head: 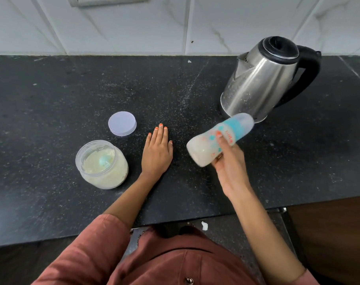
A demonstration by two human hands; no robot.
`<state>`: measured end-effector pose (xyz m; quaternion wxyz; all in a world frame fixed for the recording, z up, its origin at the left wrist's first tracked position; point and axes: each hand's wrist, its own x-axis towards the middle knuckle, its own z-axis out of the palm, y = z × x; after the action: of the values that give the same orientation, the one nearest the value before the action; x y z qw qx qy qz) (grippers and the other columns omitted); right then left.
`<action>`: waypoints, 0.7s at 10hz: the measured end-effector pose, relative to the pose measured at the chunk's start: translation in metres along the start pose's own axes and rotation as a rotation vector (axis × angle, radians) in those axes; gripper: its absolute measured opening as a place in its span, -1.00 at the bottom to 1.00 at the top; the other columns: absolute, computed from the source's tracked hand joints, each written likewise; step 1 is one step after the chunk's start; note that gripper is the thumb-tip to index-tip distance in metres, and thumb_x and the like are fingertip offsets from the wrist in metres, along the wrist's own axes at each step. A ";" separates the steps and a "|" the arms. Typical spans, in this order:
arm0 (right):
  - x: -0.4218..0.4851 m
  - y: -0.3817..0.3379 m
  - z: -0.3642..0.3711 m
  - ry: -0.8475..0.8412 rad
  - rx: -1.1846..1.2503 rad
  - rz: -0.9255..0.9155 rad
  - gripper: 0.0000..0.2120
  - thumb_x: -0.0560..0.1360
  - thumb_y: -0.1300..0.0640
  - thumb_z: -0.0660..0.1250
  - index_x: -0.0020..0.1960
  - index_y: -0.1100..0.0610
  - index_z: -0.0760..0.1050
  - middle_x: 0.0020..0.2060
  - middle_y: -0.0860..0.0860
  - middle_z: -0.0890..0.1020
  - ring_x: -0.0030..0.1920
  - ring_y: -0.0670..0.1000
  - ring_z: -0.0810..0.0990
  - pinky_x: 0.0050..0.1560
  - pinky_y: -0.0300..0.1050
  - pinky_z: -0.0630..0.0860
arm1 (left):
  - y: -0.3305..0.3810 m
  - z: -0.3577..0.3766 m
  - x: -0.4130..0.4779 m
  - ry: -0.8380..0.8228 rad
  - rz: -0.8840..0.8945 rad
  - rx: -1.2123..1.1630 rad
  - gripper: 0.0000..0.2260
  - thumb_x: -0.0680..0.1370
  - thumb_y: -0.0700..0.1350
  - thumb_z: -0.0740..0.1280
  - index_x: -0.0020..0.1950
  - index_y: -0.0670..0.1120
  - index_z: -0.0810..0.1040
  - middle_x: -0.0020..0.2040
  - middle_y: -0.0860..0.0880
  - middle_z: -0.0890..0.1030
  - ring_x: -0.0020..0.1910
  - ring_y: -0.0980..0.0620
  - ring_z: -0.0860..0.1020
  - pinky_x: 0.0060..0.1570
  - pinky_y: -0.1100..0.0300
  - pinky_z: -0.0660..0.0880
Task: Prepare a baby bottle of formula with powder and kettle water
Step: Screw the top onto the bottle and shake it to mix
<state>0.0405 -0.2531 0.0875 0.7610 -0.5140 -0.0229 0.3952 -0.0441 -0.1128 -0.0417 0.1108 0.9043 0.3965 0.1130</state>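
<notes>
From the head camera, the right hand (228, 159) curls its fingers around a translucent plastic baby bottle (220, 138), held above the surface, tilted nearly sideways with its capped end toward the kettle. The bottle is cylindrical, printed with teal and orange shapes, and milky liquid fills its base end. The left hand (157, 150) lies flat, fingers straight and close together, palm down on the surface (51, 95), a black speckled stone slab dusted with pale specks. Left of it stands an open, rounded clear jar (102, 164) of cream powder with a pale blue scoop (104, 160) inside; its round flat lid (122, 123) lies just behind. A brushed steel kettle (261, 81) with a black handle stands at the back right, before a white marbled tile wall (133, 27).
</notes>
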 end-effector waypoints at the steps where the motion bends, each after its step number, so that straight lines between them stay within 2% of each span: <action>1: -0.018 0.010 -0.004 -0.185 -0.362 0.096 -0.86 0.40 0.25 0.36 -0.06 0.09 0.54 -0.18 -0.03 0.67 -0.13 -0.08 0.65 -0.07 -0.13 0.59 | 0.000 0.000 0.001 -0.018 -0.004 0.014 -0.56 0.64 -0.07 0.02 0.49 -0.20 0.09 0.51 -0.15 0.12 0.50 -0.07 0.07 0.45 0.05 -0.05; 2: -0.015 0.006 -0.006 -0.175 -0.290 0.085 -0.82 0.30 0.21 0.40 -0.10 0.10 0.56 -0.25 -0.05 0.70 -0.17 -0.09 0.66 -0.10 -0.15 0.59 | 0.000 0.000 0.001 -0.014 -0.005 0.009 -0.56 0.64 -0.06 0.00 0.49 -0.20 0.08 0.52 -0.14 0.10 0.51 -0.06 0.05 0.46 0.06 -0.06; 3: 0.001 -0.005 -0.002 -0.011 0.062 0.027 -0.91 0.45 0.21 0.31 -0.06 0.10 0.54 -0.19 -0.05 0.68 -0.14 -0.12 0.65 -0.11 -0.18 0.60 | 0.000 -0.001 0.000 -0.001 -0.004 0.007 -0.56 0.64 -0.07 0.02 0.48 -0.21 0.10 0.51 -0.15 0.13 0.50 -0.07 0.08 0.46 0.05 -0.05; 4: 0.001 -0.003 0.001 -0.016 0.051 -0.012 -0.90 0.49 0.23 0.26 -0.04 0.09 0.51 -0.16 -0.05 0.66 -0.14 -0.13 0.65 -0.12 -0.21 0.60 | 0.000 -0.001 0.000 -0.006 -0.005 0.005 -0.56 0.64 -0.07 0.02 0.48 -0.21 0.10 0.51 -0.15 0.13 0.50 -0.07 0.08 0.46 0.05 -0.05; 5: -0.015 0.008 -0.001 -0.200 -0.292 0.084 -0.81 0.34 0.18 0.38 -0.05 0.09 0.53 -0.15 -0.01 0.67 -0.11 -0.07 0.65 -0.06 -0.15 0.58 | 0.000 0.000 0.001 -0.030 -0.012 0.016 -0.55 0.64 -0.05 -0.02 0.50 -0.18 0.05 0.52 -0.12 0.07 0.51 -0.04 0.02 0.46 0.07 -0.09; 6: -0.016 0.008 -0.003 -0.211 -0.294 0.107 -0.72 0.21 0.13 0.41 -0.08 0.10 0.55 -0.21 -0.03 0.69 -0.12 -0.05 0.66 -0.06 -0.13 0.59 | 0.000 -0.001 0.000 -0.025 -0.011 0.012 -0.55 0.64 -0.05 -0.02 0.50 -0.18 0.05 0.52 -0.12 0.07 0.51 -0.04 0.02 0.46 0.08 -0.09; 7: 0.000 -0.001 -0.001 -0.031 0.035 0.051 -0.85 0.40 0.20 0.33 -0.03 0.12 0.53 -0.15 -0.02 0.67 -0.12 -0.09 0.64 -0.08 -0.15 0.59 | 0.000 -0.002 0.000 -0.009 -0.005 0.011 -0.56 0.64 -0.06 0.00 0.49 -0.20 0.08 0.52 -0.14 0.11 0.50 -0.06 0.06 0.46 0.06 -0.06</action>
<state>0.0413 -0.2541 0.0879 0.7591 -0.4947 -0.0144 0.4228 -0.0446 -0.1131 -0.0402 0.1079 0.9044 0.3987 0.1066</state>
